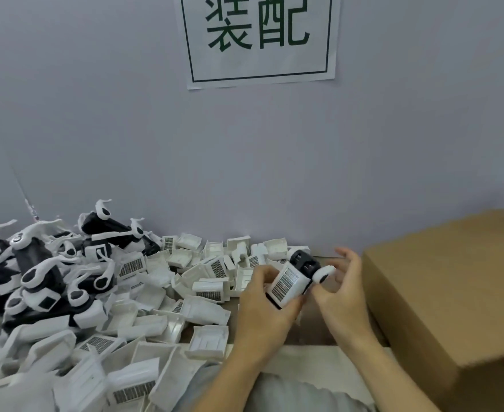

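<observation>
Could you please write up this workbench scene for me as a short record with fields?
Work in hand: black-and-white unit, held between both hands
Left hand: grips the unit's white grille end
Right hand: fingers curled at the unit's round white end; whether they pinch it is unclear
Left of the hands: pile of loose white covers, some with grilles
Far left: heap of black-and-white parts
Right: cardboard box, beside the right hand
Wall: paper sign with green characters

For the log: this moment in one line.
left hand: grips unit | right hand: holds cap | covers: piled left | box: right
</observation>
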`<act>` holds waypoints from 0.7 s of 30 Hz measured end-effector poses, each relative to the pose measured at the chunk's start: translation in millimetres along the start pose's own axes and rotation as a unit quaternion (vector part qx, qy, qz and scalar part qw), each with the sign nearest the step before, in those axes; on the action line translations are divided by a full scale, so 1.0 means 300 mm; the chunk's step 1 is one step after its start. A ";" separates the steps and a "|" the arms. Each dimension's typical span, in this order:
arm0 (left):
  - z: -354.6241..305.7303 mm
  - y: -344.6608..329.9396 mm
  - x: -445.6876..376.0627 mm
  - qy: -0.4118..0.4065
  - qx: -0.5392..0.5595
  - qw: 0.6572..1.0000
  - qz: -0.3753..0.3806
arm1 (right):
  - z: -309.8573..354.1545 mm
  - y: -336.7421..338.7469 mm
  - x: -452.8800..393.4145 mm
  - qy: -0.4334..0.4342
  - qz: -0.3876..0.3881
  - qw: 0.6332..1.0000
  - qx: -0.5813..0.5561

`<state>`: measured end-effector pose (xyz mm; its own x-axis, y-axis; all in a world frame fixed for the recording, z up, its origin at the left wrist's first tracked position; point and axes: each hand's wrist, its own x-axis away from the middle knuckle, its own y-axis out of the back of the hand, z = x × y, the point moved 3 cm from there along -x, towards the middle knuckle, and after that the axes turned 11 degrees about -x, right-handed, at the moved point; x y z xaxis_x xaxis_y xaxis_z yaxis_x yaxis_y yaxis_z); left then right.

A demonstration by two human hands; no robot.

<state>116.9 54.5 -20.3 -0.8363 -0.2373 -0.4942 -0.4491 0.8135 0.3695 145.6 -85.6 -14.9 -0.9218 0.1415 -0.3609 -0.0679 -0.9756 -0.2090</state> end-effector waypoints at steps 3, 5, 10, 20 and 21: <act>0.006 -0.005 -0.003 -0.043 -0.054 0.997 -0.020 | 0.019 0.011 -0.004 0.105 0.064 0.988 0.088; 0.017 -0.003 -0.004 -0.065 -0.109 0.991 -0.036 | 0.027 0.004 -0.004 0.149 0.127 0.969 0.151; 0.022 -0.003 0.003 -0.120 -0.227 0.964 -0.072 | 0.000 0.000 -0.006 0.125 0.208 0.944 0.223; 0.003 0.019 -0.004 -0.077 -0.171 0.978 -0.094 | -0.006 0.021 -0.016 -0.014 0.121 0.989 0.089; 0.002 0.020 -0.005 -0.075 -0.165 0.979 -0.093 | -0.003 0.020 -0.015 -0.022 0.122 0.989 0.079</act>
<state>115.6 60.0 -18.0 -0.6859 -0.2644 -0.6780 -0.6870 0.5426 0.4833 149.6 -92.0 -15.5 -0.9339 -0.1056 -0.3417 0.1033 -0.9943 0.0250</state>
